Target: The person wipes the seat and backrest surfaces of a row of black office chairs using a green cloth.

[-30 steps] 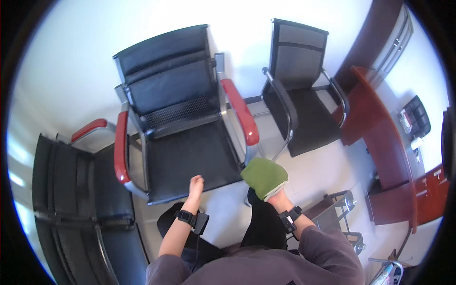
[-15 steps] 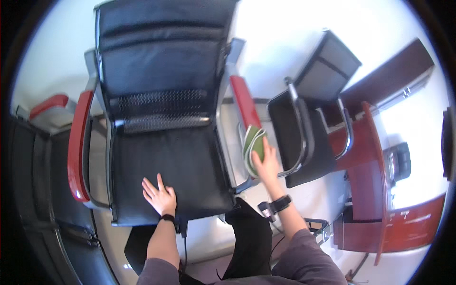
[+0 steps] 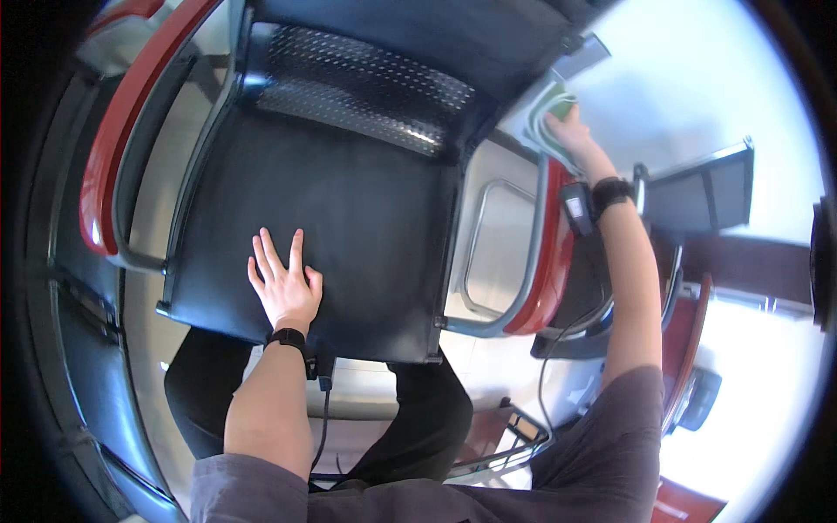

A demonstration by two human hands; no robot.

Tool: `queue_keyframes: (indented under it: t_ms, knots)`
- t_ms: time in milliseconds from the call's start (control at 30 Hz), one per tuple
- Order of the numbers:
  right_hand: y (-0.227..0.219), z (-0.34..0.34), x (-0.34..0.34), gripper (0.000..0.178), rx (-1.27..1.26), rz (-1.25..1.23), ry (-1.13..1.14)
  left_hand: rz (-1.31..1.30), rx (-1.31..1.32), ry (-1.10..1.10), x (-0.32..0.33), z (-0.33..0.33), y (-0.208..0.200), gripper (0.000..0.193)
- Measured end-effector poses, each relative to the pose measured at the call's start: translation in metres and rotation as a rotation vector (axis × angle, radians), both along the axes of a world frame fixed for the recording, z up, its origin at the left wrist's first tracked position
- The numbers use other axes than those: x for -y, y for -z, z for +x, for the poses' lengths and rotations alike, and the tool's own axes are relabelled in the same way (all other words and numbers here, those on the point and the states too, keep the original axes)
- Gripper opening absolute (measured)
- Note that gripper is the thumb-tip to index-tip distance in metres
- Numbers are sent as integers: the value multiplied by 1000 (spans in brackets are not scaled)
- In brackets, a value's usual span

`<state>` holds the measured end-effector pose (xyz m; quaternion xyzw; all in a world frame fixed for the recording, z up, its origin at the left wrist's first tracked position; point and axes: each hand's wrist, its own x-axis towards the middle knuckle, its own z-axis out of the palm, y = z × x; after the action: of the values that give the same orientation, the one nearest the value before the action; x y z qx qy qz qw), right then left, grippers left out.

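A black office chair [image 3: 349, 200] with red armrests fills the middle of the view. My left hand [image 3: 289, 288] lies flat on its seat, fingers spread, holding nothing. At the far right my right hand [image 3: 573, 135] grips a folded green cloth [image 3: 565, 106] with a pale edge. The cloth is against the rear end of the right armrest [image 3: 553, 261], beside the backrest; motion blurs it, and the palm side of my hand is hidden. The left armrest [image 3: 131, 113] stands free of both hands.
A second chair [image 3: 702, 187] stands at the right, near a reddish wooden desk [image 3: 689, 349]. Dark seating [image 3: 113, 375] runs along the left. A cable [image 3: 545, 383] hangs by my right arm, and a low glass-topped table [image 3: 497, 453] is beside my legs.
My right hand has slid the cloth from the front of the right armrest to its rear end, by the backrest. My left hand stays on the seat. The view has shifted and tilted.
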<state>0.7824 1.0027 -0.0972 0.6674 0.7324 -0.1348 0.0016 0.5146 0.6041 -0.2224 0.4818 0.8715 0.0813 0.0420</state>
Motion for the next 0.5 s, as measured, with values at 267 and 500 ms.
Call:
queue_keyframes:
  t_ms: [267, 500]
  knots:
    - [-5, 11, -13, 81, -151, -100, -87, 5, -43, 6, 0, 2, 2, 55]
    - [-6, 26, 85, 87, -238, -15, -41, 5, -76, 8, -4, 4, 1, 54]
